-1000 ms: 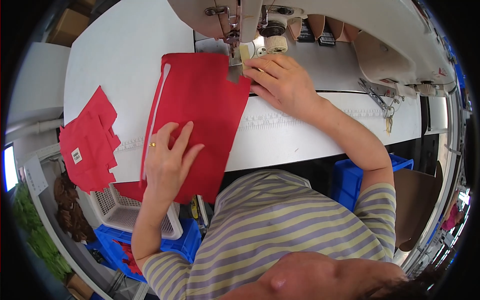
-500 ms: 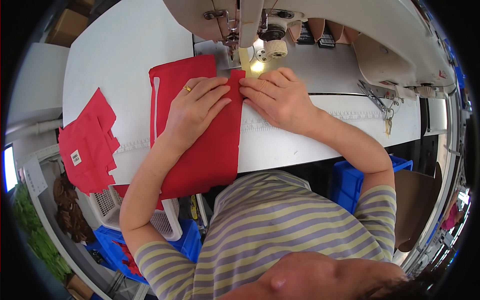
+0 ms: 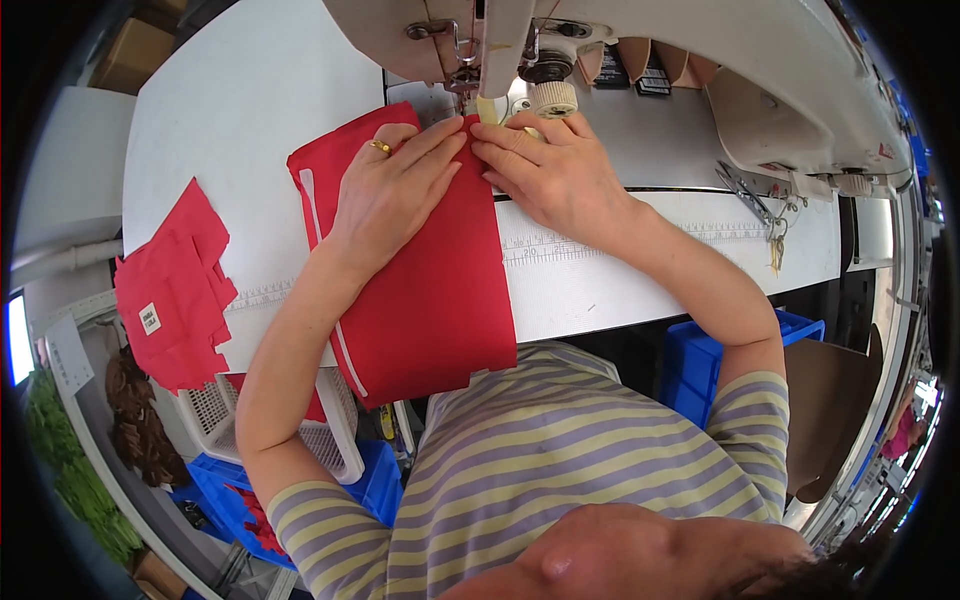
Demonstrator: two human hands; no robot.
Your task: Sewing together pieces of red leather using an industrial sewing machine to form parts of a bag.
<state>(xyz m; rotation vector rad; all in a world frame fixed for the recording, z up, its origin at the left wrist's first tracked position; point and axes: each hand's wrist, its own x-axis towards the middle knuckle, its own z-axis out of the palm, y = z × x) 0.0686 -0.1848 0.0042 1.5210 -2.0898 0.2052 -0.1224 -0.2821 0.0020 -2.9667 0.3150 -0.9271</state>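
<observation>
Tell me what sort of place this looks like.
Probably a sewing workshop: there's a sewing machine over a white worktable marked with a ruler scale, a red fabric panel at its needle area, and more red cloth pieces to the left.

The person wears a shirt [image 3: 560, 440] with stripes of pale yellow-green and greyish purple, which are going across the body in bands of similar width. Its sleeves [image 3: 332, 535] are short, with the same stripes, and they end above the elbows, so both forearms [image 3: 695, 260] are bare. On one finger of the left hand [image 3: 385, 190] there is a gold-coloured ring [image 3: 381, 146].
</observation>
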